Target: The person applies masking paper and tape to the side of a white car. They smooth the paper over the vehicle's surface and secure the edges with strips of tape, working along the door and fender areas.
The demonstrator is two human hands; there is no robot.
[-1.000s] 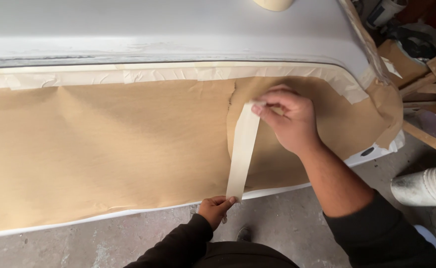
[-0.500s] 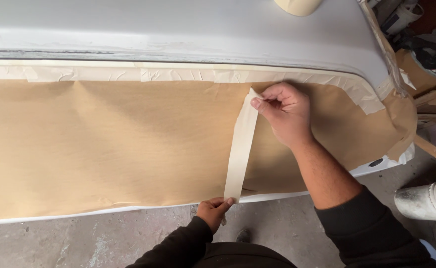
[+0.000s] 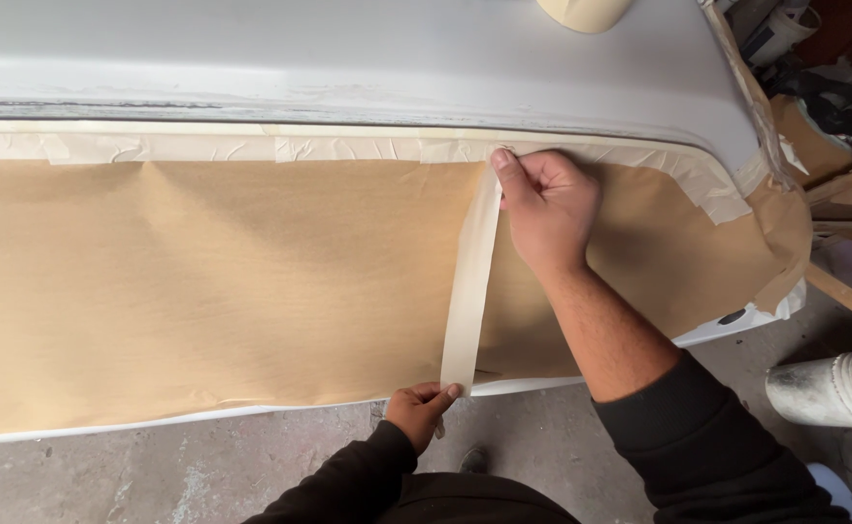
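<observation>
Tape strip (image 3: pixel 469 281) runs straight up and down the brown paper (image 3: pixel 202 291); right hand (image 3: pixel 547 209) pinches its top, left hand (image 3: pixel 418 412) probably pinches its bottom.

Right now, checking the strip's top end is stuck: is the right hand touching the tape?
Touching. The head view shows the right hand pinching the tape strip at its top.

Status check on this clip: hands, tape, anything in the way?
Right hand pinches tape strip top at taped edge. Left hand holds its bottom end. Strip lies over brown paper. Nothing in the way.
</observation>
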